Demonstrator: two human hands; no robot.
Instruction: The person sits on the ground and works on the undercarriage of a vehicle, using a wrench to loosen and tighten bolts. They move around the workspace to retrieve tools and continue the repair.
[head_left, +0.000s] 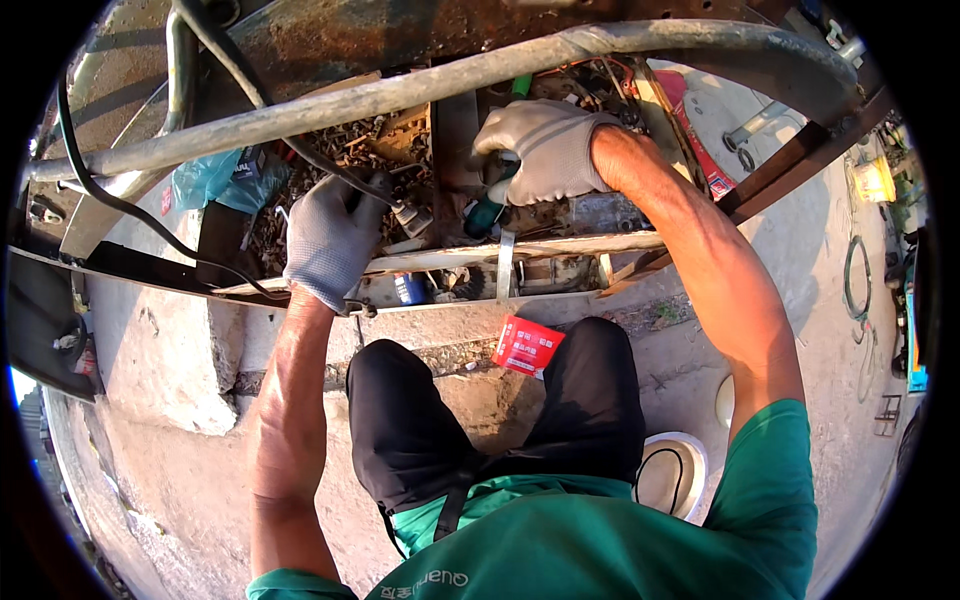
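My left hand, in a pale grey knitted glove, is closed at the near edge of a long tray full of small metal parts. Its fingers curl around a dark hose, whose metal end fitting sticks out to the right of them. Over the tray's right part is my right hand, gloved alike, with fingers bent downward. A dark green, rounded object shows just below its thumb; its kind is unclear. What the right fingers close on, if anything, is hidden.
A thick bent metal pipe arches across above the tray. Bolts and scrap and a teal plastic bag lie on the left. A blue can sits in the front compartment. A red packet is between my knees, a white bucket beside me.
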